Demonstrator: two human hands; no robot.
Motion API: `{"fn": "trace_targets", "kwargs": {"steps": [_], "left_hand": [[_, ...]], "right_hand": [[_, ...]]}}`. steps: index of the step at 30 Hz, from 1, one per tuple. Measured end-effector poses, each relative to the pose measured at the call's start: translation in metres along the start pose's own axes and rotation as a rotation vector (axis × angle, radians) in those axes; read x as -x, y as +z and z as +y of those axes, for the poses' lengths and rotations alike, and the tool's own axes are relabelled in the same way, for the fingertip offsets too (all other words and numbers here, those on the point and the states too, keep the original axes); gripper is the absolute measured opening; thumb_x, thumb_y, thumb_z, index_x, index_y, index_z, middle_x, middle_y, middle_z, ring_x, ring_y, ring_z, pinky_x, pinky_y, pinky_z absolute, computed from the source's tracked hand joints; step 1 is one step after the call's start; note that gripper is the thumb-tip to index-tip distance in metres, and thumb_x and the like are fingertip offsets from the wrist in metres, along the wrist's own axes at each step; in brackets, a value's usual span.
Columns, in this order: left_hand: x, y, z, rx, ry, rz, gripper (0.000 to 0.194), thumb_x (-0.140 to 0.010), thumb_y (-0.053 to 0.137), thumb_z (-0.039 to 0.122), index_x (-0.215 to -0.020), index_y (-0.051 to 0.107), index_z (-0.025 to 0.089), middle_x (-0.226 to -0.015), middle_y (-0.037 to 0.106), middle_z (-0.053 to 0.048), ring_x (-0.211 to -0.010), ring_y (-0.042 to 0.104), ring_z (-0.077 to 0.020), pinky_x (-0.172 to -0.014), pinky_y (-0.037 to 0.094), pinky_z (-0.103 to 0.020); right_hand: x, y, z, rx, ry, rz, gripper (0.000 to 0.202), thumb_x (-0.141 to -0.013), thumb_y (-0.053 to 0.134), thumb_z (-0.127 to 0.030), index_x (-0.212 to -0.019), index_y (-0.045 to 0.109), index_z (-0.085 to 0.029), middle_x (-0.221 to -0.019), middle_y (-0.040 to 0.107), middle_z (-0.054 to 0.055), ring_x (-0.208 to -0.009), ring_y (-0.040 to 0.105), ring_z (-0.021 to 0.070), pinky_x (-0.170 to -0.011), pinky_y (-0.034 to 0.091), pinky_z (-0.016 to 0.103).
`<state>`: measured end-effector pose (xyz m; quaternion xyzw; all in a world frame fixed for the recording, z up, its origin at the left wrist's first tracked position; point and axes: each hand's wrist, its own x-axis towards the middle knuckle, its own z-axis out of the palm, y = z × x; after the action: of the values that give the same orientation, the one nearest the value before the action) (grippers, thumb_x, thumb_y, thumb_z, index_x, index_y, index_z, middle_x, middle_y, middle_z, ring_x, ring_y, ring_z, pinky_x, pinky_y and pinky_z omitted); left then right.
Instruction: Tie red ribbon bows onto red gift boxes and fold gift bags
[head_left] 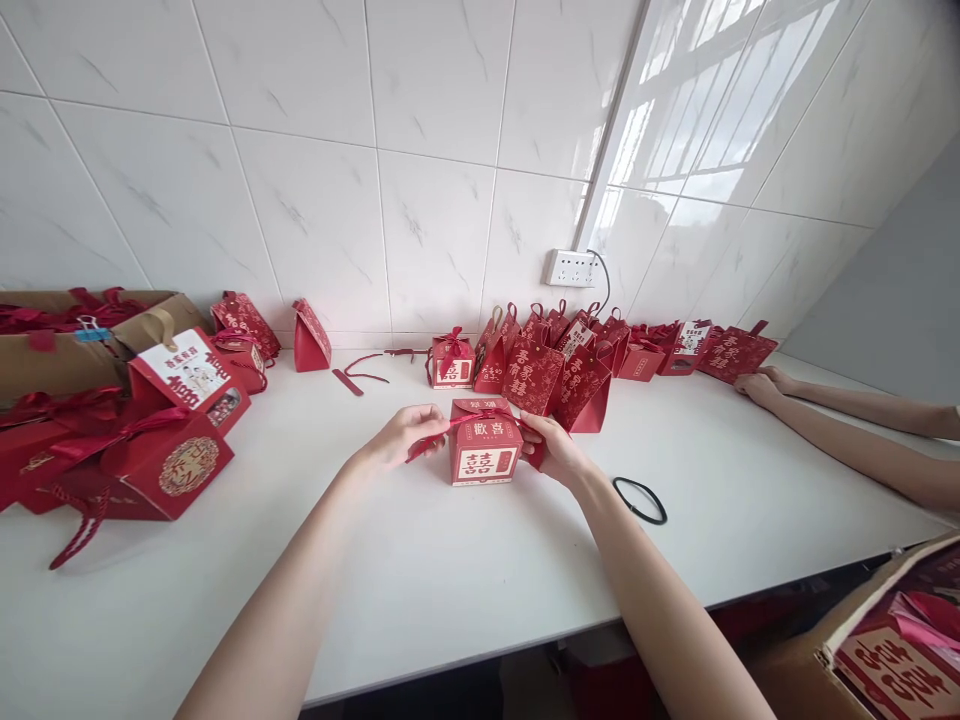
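Observation:
A small red gift box (486, 463) with cream panels and Chinese characters stands upright on the white table between my hands. Around its top runs a red ribbon (489, 414). My left hand (415, 434) is closed on one end of the ribbon, left of the box, and a short length hangs below the fingers. At the box's right side my right hand (553, 447) pinches the other end, which hangs down beside the box. Some of the right fingertips are hidden behind the ribbon and box edge.
Several red gift boxes (534, 375) stand behind, along the tiled wall. More boxes (161, 470) and a cardboard carton (67, 368) are at left. A black loop (640, 500) lies right of my hand. Another person's hands (765, 386) touch a box at far right.

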<state>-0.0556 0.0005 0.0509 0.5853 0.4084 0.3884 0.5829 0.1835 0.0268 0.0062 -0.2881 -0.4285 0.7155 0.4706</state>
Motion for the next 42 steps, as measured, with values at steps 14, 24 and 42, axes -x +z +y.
{"fn": "trace_targets", "kwargs": {"steps": [14,24,42], "left_hand": [[-0.004,0.000,-0.011,-0.370,0.279,0.234,0.009,-0.065,0.060,0.026,-0.065,0.065,0.018,-0.074,0.064,-0.003,-0.071,0.055,-0.0181,-0.066,0.041,-0.029],[-0.015,0.000,-0.022,-0.174,0.086,0.238,0.035,-0.058,0.072,0.049,-0.062,0.062,0.016,-0.060,0.057,-0.001,-0.056,0.048,-0.0126,-0.045,0.026,-0.023],[-0.014,0.000,-0.031,0.161,-0.044,0.049,0.040,-0.053,0.082,0.042,-0.065,0.056,0.014,-0.056,0.047,0.004,-0.047,0.035,-0.0052,-0.045,0.019,-0.022]], "right_hand": [[0.000,0.000,-0.001,-0.002,-0.019,0.000,0.047,-0.068,0.075,-0.039,-0.053,0.034,-0.020,-0.051,0.028,-0.008,-0.047,0.026,0.0071,-0.047,0.026,0.025],[-0.001,0.002,0.000,-0.028,0.039,0.009,0.051,-0.064,0.077,-0.044,-0.057,0.031,-0.021,-0.048,0.026,-0.010,-0.044,0.024,0.0059,-0.047,0.030,0.023],[-0.005,-0.007,0.006,0.059,0.058,-0.061,0.055,-0.063,0.077,-0.047,-0.053,0.029,-0.022,-0.046,0.015,-0.012,-0.043,0.009,0.0042,-0.044,0.023,0.023]]}}
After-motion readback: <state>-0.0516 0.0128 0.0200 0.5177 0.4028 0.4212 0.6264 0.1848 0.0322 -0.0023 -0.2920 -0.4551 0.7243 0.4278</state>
